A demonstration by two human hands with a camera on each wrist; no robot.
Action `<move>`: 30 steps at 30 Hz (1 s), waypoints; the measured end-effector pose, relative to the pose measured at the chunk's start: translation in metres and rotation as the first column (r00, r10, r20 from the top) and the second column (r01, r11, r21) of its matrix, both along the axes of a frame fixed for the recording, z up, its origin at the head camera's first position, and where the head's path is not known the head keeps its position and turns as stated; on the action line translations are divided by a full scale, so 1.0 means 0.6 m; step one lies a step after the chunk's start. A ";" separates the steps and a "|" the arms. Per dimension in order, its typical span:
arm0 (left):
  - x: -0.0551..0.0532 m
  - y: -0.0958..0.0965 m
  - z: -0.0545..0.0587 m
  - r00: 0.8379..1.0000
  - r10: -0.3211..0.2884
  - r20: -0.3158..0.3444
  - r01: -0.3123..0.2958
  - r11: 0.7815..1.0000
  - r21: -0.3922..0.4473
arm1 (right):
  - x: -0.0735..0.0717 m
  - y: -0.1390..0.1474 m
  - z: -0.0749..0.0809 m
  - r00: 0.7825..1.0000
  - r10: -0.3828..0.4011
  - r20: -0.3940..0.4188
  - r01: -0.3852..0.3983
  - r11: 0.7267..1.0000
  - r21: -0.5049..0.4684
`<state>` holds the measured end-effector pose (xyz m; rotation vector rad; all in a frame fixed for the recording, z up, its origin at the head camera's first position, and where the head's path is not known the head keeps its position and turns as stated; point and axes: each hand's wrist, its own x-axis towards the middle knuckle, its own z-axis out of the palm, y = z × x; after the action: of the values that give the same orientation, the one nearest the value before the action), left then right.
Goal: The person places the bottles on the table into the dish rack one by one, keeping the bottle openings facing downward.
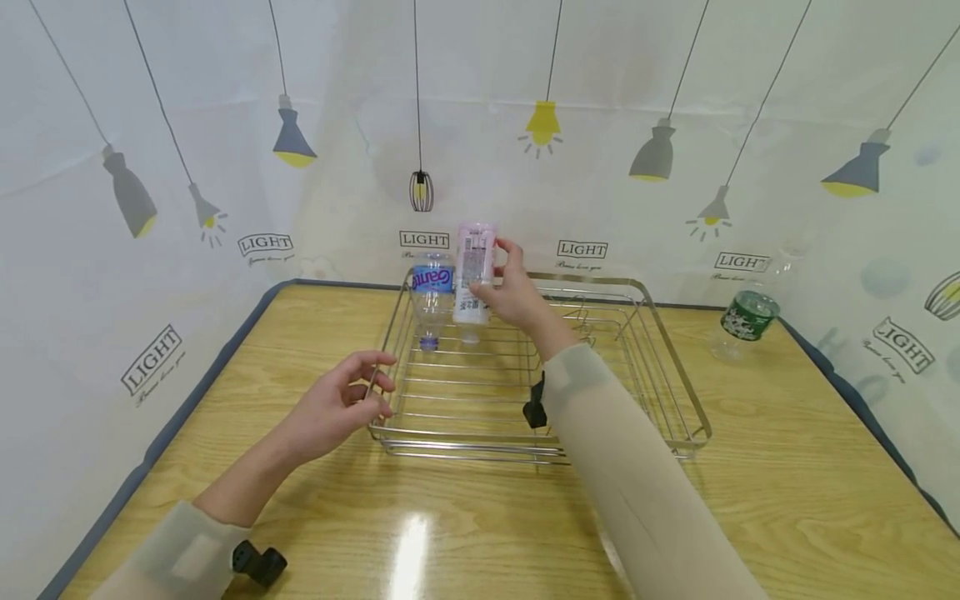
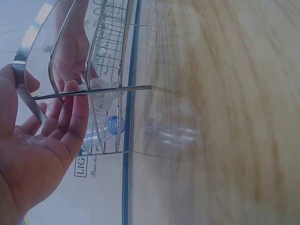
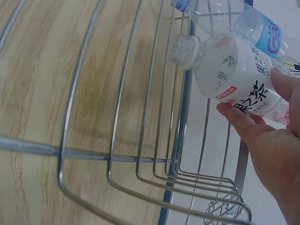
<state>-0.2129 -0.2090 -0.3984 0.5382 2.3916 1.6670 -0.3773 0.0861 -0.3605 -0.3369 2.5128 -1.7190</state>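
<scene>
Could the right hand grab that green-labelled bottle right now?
Probably not just yet: the right hand holds the white-labelled fruit-tea bottle at the wire rack. Otherwise the way looks free: the green-labelled bottle is on the table, outside the rack.

White-and-pink bottle (image 1: 474, 260), neck downward

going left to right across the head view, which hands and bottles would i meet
Left hand, blue-labelled bottle, white bottle, right hand, green-labelled bottle.
</scene>
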 end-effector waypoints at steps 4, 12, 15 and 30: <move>0.000 0.000 0.001 1.000 0.001 0.000 -0.001 1.000 -0.004 | 0.003 0.000 -0.001 1.000 -0.003 0.003 0.003 0.999 0.033; 0.000 0.000 0.000 1.000 0.000 -0.002 0.000 1.000 -0.004 | 0.003 0.004 -0.002 1.000 0.015 0.003 -0.015 0.996 0.086; 0.000 0.001 0.001 1.000 0.001 -0.001 -0.001 1.000 -0.007 | 0.002 0.006 -0.004 1.000 0.017 0.004 -0.018 0.994 0.110; 0.000 0.000 0.000 1.000 0.007 0.007 -0.007 1.000 -0.008 | 0.008 0.006 -0.005 0.999 0.049 0.025 -0.051 0.992 0.112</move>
<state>-0.2127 -0.2088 -0.3984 0.5229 2.3968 1.6581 -0.3727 0.0896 -0.3633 -0.3672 2.5495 -1.5472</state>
